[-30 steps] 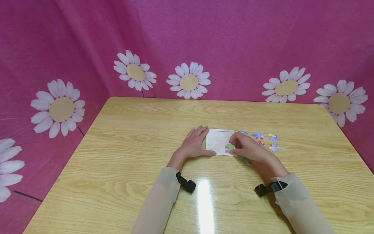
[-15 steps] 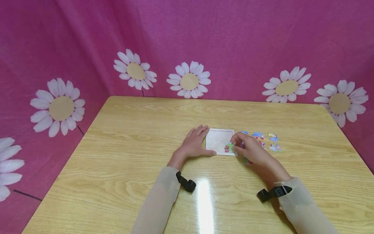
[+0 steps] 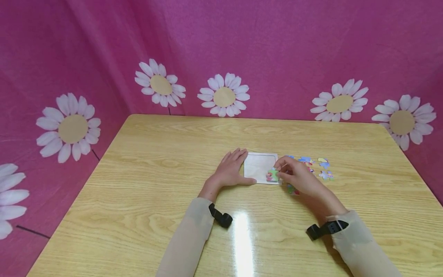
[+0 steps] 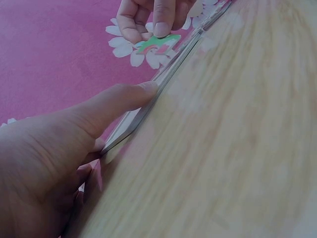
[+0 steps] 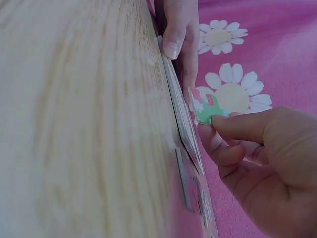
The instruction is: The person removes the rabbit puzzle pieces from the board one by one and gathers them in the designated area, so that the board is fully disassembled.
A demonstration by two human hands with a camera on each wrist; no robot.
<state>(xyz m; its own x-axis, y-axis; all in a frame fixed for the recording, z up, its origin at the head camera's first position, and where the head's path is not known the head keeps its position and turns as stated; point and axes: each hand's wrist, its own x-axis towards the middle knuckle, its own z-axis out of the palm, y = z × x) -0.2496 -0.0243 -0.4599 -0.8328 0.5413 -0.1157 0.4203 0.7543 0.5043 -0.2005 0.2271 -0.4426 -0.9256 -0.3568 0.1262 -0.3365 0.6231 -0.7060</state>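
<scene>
A white puzzle board (image 3: pixel 256 166) with a raised border lies flat on the table. My left hand (image 3: pixel 230 169) is spread along its left side, thumb resting on the near edge and fingers straight by the far left corner. Between thumb and fingertips, my right hand (image 3: pixel 295 174) pinches a green and pink jigsaw piece (image 3: pixel 272 176). The right wrist view shows that puzzle piece (image 5: pixel 207 106) tilted and raised off the board (image 5: pixel 177 106). Several colourful jigsaw pieces (image 3: pixel 324 163) lie right of the board, some partly hidden by my right hand.
The wooden table (image 3: pixel 155 161) carries the board and pieces. A pink curtain (image 3: pixel 277 46) with white daisies stands behind its far edge and along the left side. Black camera straps (image 3: pixel 327 229) sit on both wrists.
My right hand has drawn back slightly rightward, and the green piece it pinches now shows more, tilted over the board's lower right. The left hand has not moved.
</scene>
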